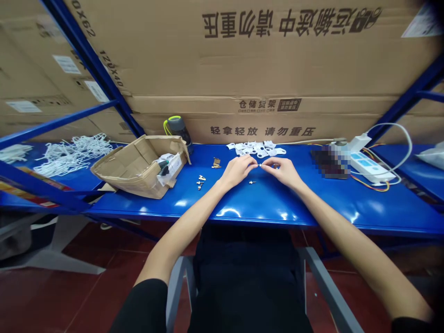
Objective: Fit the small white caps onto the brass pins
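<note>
Over the blue shelf top, my left hand point(240, 168) and my right hand point(281, 171) meet fingertip to fingertip. Pinched between them is a small metal part with a white piece point(259, 165), too tiny to name more exactly. Both hands have their fingers closed on it. Just below them on the surface lies a similar small metal part point(252, 182). Behind my hands is a pile of flat white plastic pieces with round holes point(258, 149). To the left of my left hand lie several small metal parts point(200, 181) and a little brown and brass-coloured piece point(216, 163).
An open cardboard box point(132, 173) stands at the left, a dark bottle point(179, 132) behind it. Further left are tangled white wires point(72, 155). At right, a white power strip point(373, 167) with cables sits beside a blurred dark object point(331, 161). Blue shelf posts flank the surface point(256, 208).
</note>
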The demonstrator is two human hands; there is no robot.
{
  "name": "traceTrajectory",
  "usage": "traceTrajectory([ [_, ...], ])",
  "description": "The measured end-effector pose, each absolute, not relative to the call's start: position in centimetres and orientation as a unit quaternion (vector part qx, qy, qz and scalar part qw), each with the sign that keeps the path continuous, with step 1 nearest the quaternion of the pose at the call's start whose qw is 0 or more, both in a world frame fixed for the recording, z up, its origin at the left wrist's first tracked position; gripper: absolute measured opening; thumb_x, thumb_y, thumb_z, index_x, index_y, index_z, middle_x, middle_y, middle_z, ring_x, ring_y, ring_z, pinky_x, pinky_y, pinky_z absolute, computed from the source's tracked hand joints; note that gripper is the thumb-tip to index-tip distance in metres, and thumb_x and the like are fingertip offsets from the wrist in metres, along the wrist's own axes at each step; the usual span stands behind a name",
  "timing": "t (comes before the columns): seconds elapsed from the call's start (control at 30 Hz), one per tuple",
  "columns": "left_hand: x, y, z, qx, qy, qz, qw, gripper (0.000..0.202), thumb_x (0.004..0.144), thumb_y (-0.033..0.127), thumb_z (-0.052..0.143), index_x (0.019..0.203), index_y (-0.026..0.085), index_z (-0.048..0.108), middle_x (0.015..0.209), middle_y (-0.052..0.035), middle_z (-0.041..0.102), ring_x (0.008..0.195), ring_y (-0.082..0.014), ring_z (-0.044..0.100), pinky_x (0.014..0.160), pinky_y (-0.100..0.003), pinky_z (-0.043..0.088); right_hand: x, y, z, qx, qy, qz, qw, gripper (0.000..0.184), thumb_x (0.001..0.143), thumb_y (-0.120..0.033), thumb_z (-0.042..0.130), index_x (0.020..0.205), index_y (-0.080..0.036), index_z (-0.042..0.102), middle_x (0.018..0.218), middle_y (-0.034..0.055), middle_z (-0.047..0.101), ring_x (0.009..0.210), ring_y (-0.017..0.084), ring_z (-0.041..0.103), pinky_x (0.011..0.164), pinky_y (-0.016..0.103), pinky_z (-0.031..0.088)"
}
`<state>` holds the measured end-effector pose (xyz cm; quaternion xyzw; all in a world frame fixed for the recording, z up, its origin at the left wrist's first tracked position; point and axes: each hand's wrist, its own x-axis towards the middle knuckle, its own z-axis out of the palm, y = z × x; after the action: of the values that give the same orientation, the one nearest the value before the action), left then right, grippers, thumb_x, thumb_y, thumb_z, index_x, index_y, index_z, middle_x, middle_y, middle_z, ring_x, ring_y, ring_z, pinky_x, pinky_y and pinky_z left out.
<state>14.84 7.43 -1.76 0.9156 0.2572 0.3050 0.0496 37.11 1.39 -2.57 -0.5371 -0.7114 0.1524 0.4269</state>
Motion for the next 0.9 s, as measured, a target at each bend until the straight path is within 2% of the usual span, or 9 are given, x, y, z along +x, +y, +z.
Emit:
traceTrajectory([
  [0.43,14.9,7.5,-1.8,0.921,0.240,0.304,0.049,0.020,0.107,0.034,0.059,0.105,0.019,0.072,0.105,-0.0046,0.073,0.098,-0.0190,0.069,0.087,-0.029,0.049,36.9,1.2,-2.4,-0.532,-0.717,0.160,0.421,0.032,0.091,-0.052,0.069,0.090,-0.023,0.081,0.092,0.0048,0.081,0.075,0.022,0.065,0.072,0.036,0.049],
  [0.7,14.8,7.6,-1.9,0.928,0.234,0.286,0.049,0.020,0.105,0.034,0.061,0.101,0.019,0.073,0.101,-0.0049,0.075,0.098,-0.0205,0.069,0.086,-0.031,0.048,36.8,1.0,-2.3,-0.524,-0.731,0.161,0.406,0.026,0.092,-0.046,0.068,0.091,-0.023,0.081,0.091,0.0037,0.080,0.073,0.021,0.064,0.072,0.035,0.049],
  [0.9,13.0,7.1,0.8,0.942,0.222,0.228,0.106,0.018,0.099,0.033,0.069,0.111,0.021,0.076,0.104,-0.0041,0.077,0.101,-0.0216,0.070,0.091,-0.033,0.051,36.6,1.1,-2.8,-0.518,-0.751,0.142,0.385,0.029,0.093,-0.049,0.065,0.093,-0.024,0.081,0.093,0.0055,0.081,0.082,0.024,0.069,0.078,0.038,0.052],
])
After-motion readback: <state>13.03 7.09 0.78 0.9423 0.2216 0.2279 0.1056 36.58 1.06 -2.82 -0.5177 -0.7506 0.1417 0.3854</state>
